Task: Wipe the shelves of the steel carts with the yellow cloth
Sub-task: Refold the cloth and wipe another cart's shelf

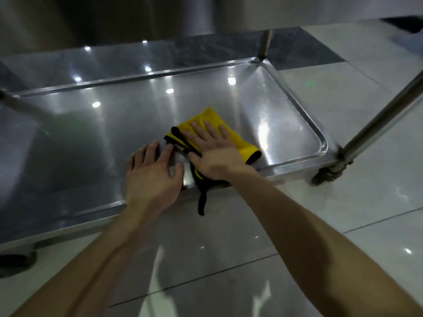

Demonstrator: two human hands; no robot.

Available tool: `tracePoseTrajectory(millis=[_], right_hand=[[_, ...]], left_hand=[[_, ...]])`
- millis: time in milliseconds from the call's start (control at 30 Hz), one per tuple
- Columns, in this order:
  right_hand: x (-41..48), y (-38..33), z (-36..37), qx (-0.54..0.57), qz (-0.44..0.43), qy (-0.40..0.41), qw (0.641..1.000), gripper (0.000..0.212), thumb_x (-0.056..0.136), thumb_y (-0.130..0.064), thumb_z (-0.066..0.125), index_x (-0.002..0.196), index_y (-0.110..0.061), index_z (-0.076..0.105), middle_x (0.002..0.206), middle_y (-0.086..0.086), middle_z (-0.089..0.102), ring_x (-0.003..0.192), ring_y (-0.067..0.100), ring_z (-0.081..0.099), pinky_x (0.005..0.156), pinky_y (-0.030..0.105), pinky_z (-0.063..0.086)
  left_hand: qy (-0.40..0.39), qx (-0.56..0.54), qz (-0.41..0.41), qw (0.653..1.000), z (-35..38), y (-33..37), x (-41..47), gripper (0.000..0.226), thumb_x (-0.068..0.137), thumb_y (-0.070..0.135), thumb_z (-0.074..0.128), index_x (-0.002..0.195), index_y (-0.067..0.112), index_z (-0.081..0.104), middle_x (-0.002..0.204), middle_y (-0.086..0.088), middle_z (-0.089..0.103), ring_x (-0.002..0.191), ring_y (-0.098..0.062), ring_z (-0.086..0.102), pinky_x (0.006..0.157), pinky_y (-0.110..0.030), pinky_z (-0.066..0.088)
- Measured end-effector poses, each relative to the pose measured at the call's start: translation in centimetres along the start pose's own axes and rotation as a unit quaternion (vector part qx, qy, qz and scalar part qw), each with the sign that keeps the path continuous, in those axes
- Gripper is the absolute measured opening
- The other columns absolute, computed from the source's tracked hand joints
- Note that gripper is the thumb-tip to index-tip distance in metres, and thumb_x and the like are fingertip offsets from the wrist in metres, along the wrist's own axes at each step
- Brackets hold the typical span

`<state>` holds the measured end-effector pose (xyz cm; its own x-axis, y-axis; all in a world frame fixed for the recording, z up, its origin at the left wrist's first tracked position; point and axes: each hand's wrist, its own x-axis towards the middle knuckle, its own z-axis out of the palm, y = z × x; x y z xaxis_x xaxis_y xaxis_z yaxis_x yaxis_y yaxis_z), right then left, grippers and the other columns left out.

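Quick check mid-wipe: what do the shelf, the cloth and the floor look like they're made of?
Shelf: looks like stainless steel, semi-gloss; it mirrors the ceiling lights and has a raised folded rim.
Yellow cloth: soft matte fabric, possibly microfibre, with black edging; it lies folded under the flat right hand.
Floor: glossy pale tiles, likely ceramic, with thin dark joint lines.

The cloth (211, 120) lies on the shelf (109, 133), near its right end. The right hand (215, 154) lies flat on the cloth. The left hand (151, 177) lies flat on the shelf, just left of the cloth. The cloth's strap (201, 202) hangs over the near rim. A post (377, 124) stands right of the cloth, with a wheel (327, 173) under it. Another post (266, 42) stands behind the cloth.
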<state>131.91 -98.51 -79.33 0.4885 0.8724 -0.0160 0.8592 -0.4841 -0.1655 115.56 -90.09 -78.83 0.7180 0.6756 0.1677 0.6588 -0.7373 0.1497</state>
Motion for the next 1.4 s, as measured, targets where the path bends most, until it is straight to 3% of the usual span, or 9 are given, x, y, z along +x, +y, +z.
tracePoseTrajectory(millis=[100,233,467,633,800,967,1167,1300,1400], right_hand=[[-3.4,0.3,-0.3,0.030,-0.022,-0.014,0.999,0.068,0.107,-0.050,0.044,0.170,-0.043,0.018,0.180,-0.012,0.006,0.166,0.016,-0.002,0.132,0.049,-0.003],[-6.5,5.0,-1.2,0.019,-0.031,-0.013,0.999,0.068,0.107,-0.048,0.046,0.169,-0.046,0.018,0.180,-0.013,0.004,0.166,0.015,-0.002,0.133,0.047,-0.002],[-5.6,17.7,-3.5,0.002,0.096,-0.022,0.995,0.065,0.108,-0.054,0.041,0.168,-0.051,0.013,0.179,-0.016,0.001,0.166,0.015,-0.002,0.133,0.044,-0.003],[0.8,20.6,-4.2,-0.008,0.147,-0.001,0.989,0.065,0.107,-0.061,0.032,0.168,-0.048,0.015,0.180,-0.012,0.003,0.166,0.017,-0.001,0.133,0.050,-0.003],[9.3,19.0,-4.2,0.014,0.167,0.008,0.986,0.072,0.101,-0.066,0.025,0.169,-0.045,0.014,0.180,-0.009,0.004,0.167,0.021,-0.001,0.132,0.054,-0.004],[13.5,13.7,-3.4,0.001,0.111,-0.003,0.994,0.070,0.104,-0.064,0.026,0.169,-0.044,0.014,0.181,-0.007,0.005,0.167,0.024,0.001,0.132,0.057,-0.003],[5.2,6.5,-1.7,0.001,-0.017,-0.012,1.000,0.067,0.108,-0.058,0.034,0.170,-0.044,0.013,0.180,-0.010,0.003,0.167,0.019,-0.001,0.133,0.049,-0.003],[-3.0,2.7,-0.5,0.009,-0.068,-0.025,0.997,0.069,0.104,-0.060,0.030,0.170,-0.046,0.013,0.179,-0.013,0.001,0.166,0.015,-0.005,0.133,0.047,-0.005],[-4.4,-2.3,0.2,0.006,-0.078,-0.031,0.996,0.068,0.109,-0.052,0.039,0.171,-0.041,0.013,0.180,-0.010,0.002,0.166,0.018,-0.005,0.132,0.050,-0.005]], left_hand=[[-0.016,-0.006,0.004,1.000,-0.1,-0.2,0.0,0.070,0.099,0.061,0.034,0.156,0.026,0.055,0.166,-0.009,0.046,0.152,-0.037,0.038,0.127,-0.053,0.028],[-0.023,-0.014,0.003,1.000,0.1,-0.7,0.2,0.070,0.097,0.064,0.034,0.158,0.035,0.053,0.165,-0.006,0.047,0.151,-0.037,0.039,0.125,-0.054,0.033],[-0.021,-0.009,0.005,1.000,0.8,-1.1,0.4,0.071,0.098,0.066,0.032,0.160,0.035,0.051,0.165,-0.007,0.047,0.150,-0.038,0.040,0.126,-0.055,0.034],[0.002,0.009,0.012,1.000,1.0,-1.1,0.5,0.067,0.099,0.061,0.037,0.157,0.033,0.055,0.163,-0.009,0.050,0.147,-0.038,0.046,0.122,-0.053,0.035],[0.014,0.014,0.018,1.000,1.2,-1.0,0.4,0.066,0.100,0.059,0.038,0.158,0.032,0.054,0.164,-0.008,0.049,0.148,-0.037,0.045,0.124,-0.052,0.033],[0.030,0.009,0.014,0.999,1.4,-0.6,0.3,0.068,0.100,0.060,0.036,0.158,0.029,0.055,0.164,-0.010,0.050,0.150,-0.037,0.044,0.126,-0.053,0.031],[0.048,-0.017,0.014,0.999,0.7,-0.1,-0.1,0.059,0.105,0.043,0.040,0.155,0.017,0.058,0.159,-0.016,0.055,0.145,-0.042,0.048,0.125,-0.054,0.032],[0.125,-0.147,-0.027,0.981,0.3,-0.2,-0.3,0.045,0.099,0.017,0.047,0.137,-0.001,0.063,0.130,-0.026,0.066,0.122,-0.047,0.059,0.112,-0.056,0.045],[0.185,-0.280,-0.052,0.941,-0.6,-0.1,-0.9,0.031,0.098,0.000,0.049,0.125,-0.001,0.064,0.122,-0.023,0.062,0.114,-0.033,0.058,0.106,-0.037,0.045]])
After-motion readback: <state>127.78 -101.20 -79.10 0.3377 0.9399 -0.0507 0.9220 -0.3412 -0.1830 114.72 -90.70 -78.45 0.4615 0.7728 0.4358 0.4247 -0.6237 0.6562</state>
